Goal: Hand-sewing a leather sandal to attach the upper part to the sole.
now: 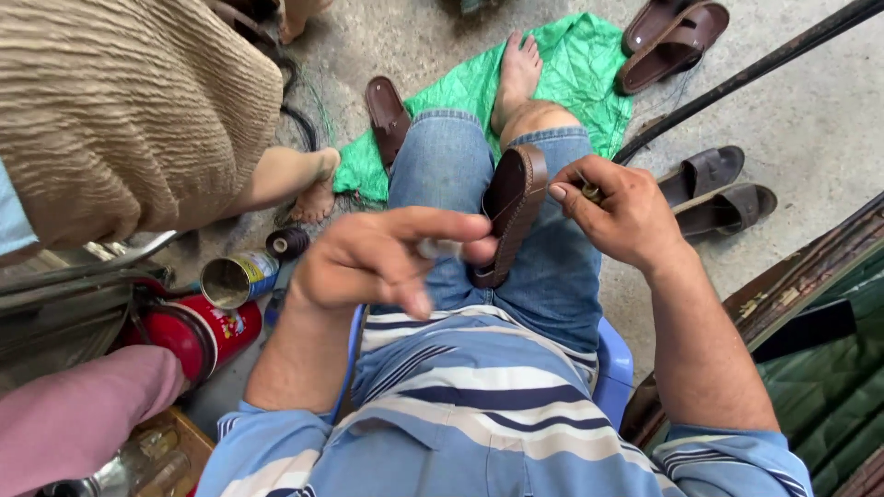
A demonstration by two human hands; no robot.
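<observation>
Both hands' fingers pinched: left hand on sole edge (upright), right hand on tool.

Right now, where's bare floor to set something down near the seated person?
Bare concrete on the right, between the black rod and the sandal pair. Another patch lies below that pair, beside the right hand. The left is crowded: open tin can, thread spool, red extinguisher, another person's foot.
</observation>
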